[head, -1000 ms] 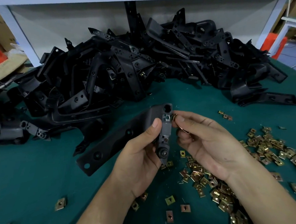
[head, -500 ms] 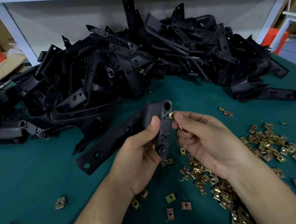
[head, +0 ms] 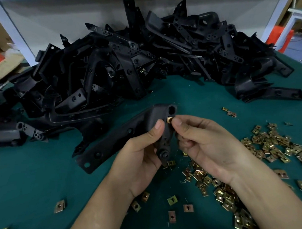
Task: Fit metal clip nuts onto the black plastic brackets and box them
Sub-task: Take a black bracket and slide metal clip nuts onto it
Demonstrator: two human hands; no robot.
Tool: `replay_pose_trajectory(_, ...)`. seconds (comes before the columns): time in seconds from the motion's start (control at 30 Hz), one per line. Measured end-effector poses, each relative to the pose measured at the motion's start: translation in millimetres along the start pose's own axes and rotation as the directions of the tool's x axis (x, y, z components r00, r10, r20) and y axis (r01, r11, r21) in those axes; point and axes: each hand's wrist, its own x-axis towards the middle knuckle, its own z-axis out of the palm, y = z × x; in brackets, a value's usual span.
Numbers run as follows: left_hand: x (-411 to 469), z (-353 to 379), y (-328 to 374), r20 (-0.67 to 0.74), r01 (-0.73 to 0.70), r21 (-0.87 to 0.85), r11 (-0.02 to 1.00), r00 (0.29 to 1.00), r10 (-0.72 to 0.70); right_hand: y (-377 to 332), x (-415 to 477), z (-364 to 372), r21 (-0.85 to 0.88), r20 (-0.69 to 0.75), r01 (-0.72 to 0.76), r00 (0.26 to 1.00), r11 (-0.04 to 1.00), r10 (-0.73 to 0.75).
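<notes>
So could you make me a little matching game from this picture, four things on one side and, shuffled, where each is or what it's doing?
Things:
1. left hand
2. right hand
3. pile of brackets
4. loose clip nuts

Places or states:
a. heaped at the back of the green table
b. scattered on the table, mostly to the right
c. grips the black bracket
d. pinches a clip nut at that bracket's end

Pairs: 1-c, 2-d, 3-a, 4-b

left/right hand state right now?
Left hand: closed, grips the black bracket.
Right hand: closed, pinches a clip nut at the bracket's upper end.
</notes>
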Motion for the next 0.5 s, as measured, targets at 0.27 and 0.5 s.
replay_pose_trajectory(0.27,1.7,0.5,3.9,-0.108,-0.155,-0.068,0.986,0.983,0.147,-1.5,3.4,-6.8,0.097,0.031,-0.013,0.999,0.995,0.01)
replay_pose_trajectory(0.5,3.5,-3.1,1.1,-0.101,-0.159,-0.073,0.985,0.983,0.151,2.1,4.1,-7.3,0.096,0.027,-0.075,0.997,0.993,0.073)
